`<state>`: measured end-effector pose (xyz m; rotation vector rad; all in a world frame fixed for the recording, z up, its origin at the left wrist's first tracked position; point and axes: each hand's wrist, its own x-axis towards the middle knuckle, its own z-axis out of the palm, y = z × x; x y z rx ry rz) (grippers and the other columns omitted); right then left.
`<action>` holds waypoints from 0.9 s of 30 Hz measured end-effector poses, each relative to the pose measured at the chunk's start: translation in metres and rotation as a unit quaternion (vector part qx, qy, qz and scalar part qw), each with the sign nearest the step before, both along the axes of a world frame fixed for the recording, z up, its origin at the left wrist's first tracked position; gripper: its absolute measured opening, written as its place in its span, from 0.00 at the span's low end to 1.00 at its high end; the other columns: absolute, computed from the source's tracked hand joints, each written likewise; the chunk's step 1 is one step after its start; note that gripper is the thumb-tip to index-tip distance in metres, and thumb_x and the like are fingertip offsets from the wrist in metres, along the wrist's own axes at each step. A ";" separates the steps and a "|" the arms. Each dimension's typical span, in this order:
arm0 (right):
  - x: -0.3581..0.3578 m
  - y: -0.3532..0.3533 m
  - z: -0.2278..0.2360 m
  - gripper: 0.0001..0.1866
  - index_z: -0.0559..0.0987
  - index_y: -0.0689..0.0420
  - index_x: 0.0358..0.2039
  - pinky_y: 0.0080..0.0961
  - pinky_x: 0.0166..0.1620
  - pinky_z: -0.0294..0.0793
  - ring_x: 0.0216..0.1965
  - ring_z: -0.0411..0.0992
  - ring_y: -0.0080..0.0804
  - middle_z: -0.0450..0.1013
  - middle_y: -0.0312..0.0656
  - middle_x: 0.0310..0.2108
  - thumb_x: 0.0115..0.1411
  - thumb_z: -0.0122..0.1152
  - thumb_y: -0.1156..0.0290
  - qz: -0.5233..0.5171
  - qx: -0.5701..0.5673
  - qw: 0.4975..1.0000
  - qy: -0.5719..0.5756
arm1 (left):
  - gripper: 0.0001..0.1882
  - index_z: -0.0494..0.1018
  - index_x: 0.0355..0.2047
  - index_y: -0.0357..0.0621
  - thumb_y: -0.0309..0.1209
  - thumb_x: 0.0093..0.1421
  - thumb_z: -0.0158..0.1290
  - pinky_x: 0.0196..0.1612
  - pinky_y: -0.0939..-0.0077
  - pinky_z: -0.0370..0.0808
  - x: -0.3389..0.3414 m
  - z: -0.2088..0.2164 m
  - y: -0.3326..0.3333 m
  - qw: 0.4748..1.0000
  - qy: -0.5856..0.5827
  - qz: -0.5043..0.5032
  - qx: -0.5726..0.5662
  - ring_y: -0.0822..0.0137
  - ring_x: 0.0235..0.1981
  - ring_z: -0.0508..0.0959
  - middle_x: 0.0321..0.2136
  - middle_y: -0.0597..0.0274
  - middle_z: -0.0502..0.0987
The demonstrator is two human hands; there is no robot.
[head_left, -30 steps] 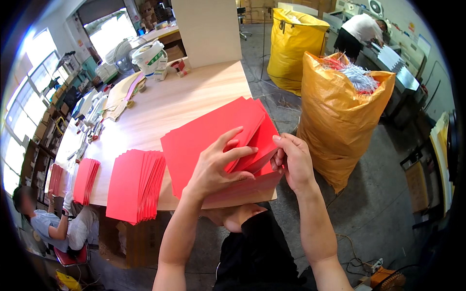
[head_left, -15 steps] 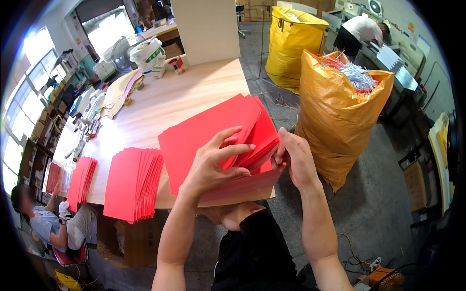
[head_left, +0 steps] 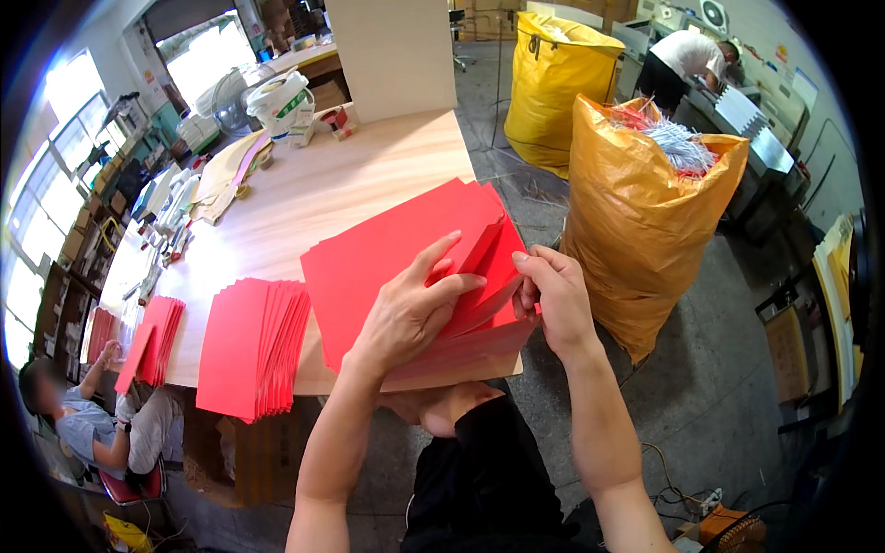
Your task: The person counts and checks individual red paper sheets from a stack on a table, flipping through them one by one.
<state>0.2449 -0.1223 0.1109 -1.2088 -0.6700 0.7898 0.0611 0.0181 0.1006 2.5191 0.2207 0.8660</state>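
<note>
A stack of red paper sheets (head_left: 369, 230) lies at the table's front right corner, its right side lifted and bent up into leaves. My left hand (head_left: 406, 318) lies over the stack, index and middle fingers stretched, and holds the raised sheets back; its thumb is hidden. At the right edge of the stack, my right hand (head_left: 558, 295) is closed in a pinch on a sheet's edge. To the left, another fanned pile of red sheets (head_left: 244, 346) overhangs the front edge of the table.
Beside the table's right stands an orange sack (head_left: 645, 221) of paper strips, a yellow sack (head_left: 558, 92) behind it. A seated person (head_left: 101, 424) at left handles narrower red sheets (head_left: 161, 336). A white bucket (head_left: 281, 106) and tools (head_left: 171, 244) lie farther back on the table (head_left: 369, 157).
The lifted leaves stand wider apart beside my right hand. My left thumb has gone out of sight. The person at left has tilted one narrow red piece away from its pile.
</note>
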 end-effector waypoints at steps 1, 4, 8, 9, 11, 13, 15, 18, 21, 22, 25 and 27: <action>0.001 0.000 0.001 0.21 0.72 0.51 0.21 0.21 0.23 0.63 0.17 0.69 0.22 0.69 0.31 0.17 0.75 0.60 0.65 0.016 0.002 0.999 0.035 | 0.19 0.83 0.58 0.60 0.31 0.66 0.64 0.59 0.53 0.83 0.000 -0.001 0.001 1.000 0.000 0.002 0.014 0.44 0.58 0.83 0.71 0.47 0.70; 0.007 -0.002 -0.004 0.20 0.74 0.52 0.22 0.22 0.24 0.66 0.18 0.71 0.26 0.71 0.34 0.18 0.75 0.61 0.65 0.045 0.026 0.995 0.085 | 0.22 0.84 0.54 0.58 0.36 0.59 0.72 0.60 0.53 0.83 0.002 0.000 -0.001 1.000 -0.003 0.003 0.012 0.45 0.60 0.82 0.70 0.49 0.71; 0.009 -0.006 -0.005 0.20 0.76 0.54 0.24 0.21 0.27 0.67 0.21 0.72 0.23 0.72 0.34 0.20 0.75 0.61 0.63 0.055 0.019 0.996 0.069 | 0.30 0.85 0.54 0.58 0.39 0.49 0.79 0.61 0.54 0.83 0.001 -0.002 -0.001 1.000 -0.007 0.005 -0.016 0.47 0.62 0.81 0.69 0.52 0.73; 0.009 -0.007 -0.004 0.20 0.76 0.54 0.24 0.21 0.27 0.68 0.21 0.72 0.24 0.72 0.35 0.20 0.75 0.61 0.62 0.055 0.011 0.996 0.062 | 0.30 0.85 0.54 0.58 0.39 0.49 0.79 0.61 0.54 0.82 0.000 -0.001 0.000 1.000 -0.009 0.005 -0.020 0.47 0.62 0.82 0.69 0.53 0.73; 0.010 -0.009 -0.005 0.23 0.75 0.54 0.24 0.21 0.28 0.68 0.22 0.73 0.24 0.72 0.35 0.21 0.77 0.59 0.57 0.055 0.010 0.997 0.054 | 0.29 0.85 0.54 0.59 0.39 0.49 0.79 0.62 0.54 0.82 -0.001 0.000 0.000 1.000 -0.012 0.006 -0.028 0.48 0.61 0.82 0.68 0.53 0.73; 0.011 -0.012 -0.009 0.26 0.74 0.54 0.24 0.22 0.28 0.69 0.22 0.73 0.25 0.72 0.36 0.21 0.79 0.57 0.52 0.058 0.021 0.997 0.046 | 0.31 0.86 0.53 0.57 0.35 0.46 0.80 0.62 0.53 0.82 -0.001 0.000 0.000 0.999 -0.007 0.011 -0.033 0.48 0.61 0.83 0.69 0.52 0.73; 0.013 -0.015 -0.018 0.30 0.74 0.55 0.24 0.23 0.29 0.69 0.23 0.74 0.25 0.72 0.36 0.22 0.80 0.55 0.47 0.063 0.044 0.996 0.038 | 0.32 0.86 0.53 0.57 0.33 0.44 0.81 0.62 0.52 0.82 -0.001 0.001 -0.001 0.999 -0.002 0.014 -0.040 0.48 0.62 0.83 0.69 0.52 0.73; 0.011 -0.015 -0.022 0.32 0.73 0.55 0.25 0.23 0.30 0.69 0.23 0.73 0.25 0.71 0.36 0.21 0.80 0.52 0.42 0.050 0.054 0.996 0.052 | 0.32 0.86 0.53 0.57 0.33 0.45 0.81 0.62 0.52 0.82 -0.001 0.002 -0.001 0.999 0.001 0.016 -0.049 0.48 0.62 0.83 0.68 0.52 0.73; 0.011 -0.020 -0.023 0.29 0.73 0.56 0.26 0.24 0.30 0.69 0.23 0.71 0.25 0.71 0.38 0.21 0.79 0.57 0.46 0.013 0.027 0.998 0.048 | 0.32 0.86 0.54 0.57 0.34 0.45 0.81 0.62 0.52 0.82 -0.001 0.001 -0.001 0.998 0.002 0.017 -0.054 0.48 0.62 0.83 0.68 0.52 0.74; 0.006 -0.021 -0.025 0.27 0.72 0.57 0.26 0.25 0.30 0.69 0.22 0.71 0.27 0.71 0.39 0.21 0.78 0.59 0.49 -0.090 0.019 0.993 -0.080 | 0.32 0.86 0.54 0.57 0.35 0.46 0.81 0.62 0.52 0.82 0.000 0.002 -0.002 0.998 0.002 0.017 -0.056 0.48 0.62 0.83 0.68 0.52 0.74; -0.009 -0.031 -0.035 0.15 0.76 0.61 0.31 0.36 0.38 0.77 0.31 0.76 0.41 0.74 0.48 0.29 0.67 0.68 0.64 -0.284 -0.023 0.890 -0.356 | 0.32 0.86 0.54 0.57 0.35 0.47 0.81 0.63 0.52 0.82 0.000 -0.001 0.001 0.998 -0.005 0.011 -0.054 0.47 0.62 0.83 0.68 0.52 0.74; -0.007 -0.029 -0.032 0.11 0.80 0.61 0.37 0.41 0.47 0.78 0.41 0.77 0.49 0.76 0.50 0.38 0.62 0.68 0.66 -0.173 0.034 0.838 -0.517 | 0.32 0.86 0.55 0.57 0.34 0.47 0.81 0.63 0.52 0.82 0.001 -0.003 0.000 0.999 -0.002 0.007 -0.044 0.47 0.62 0.83 0.68 0.51 0.73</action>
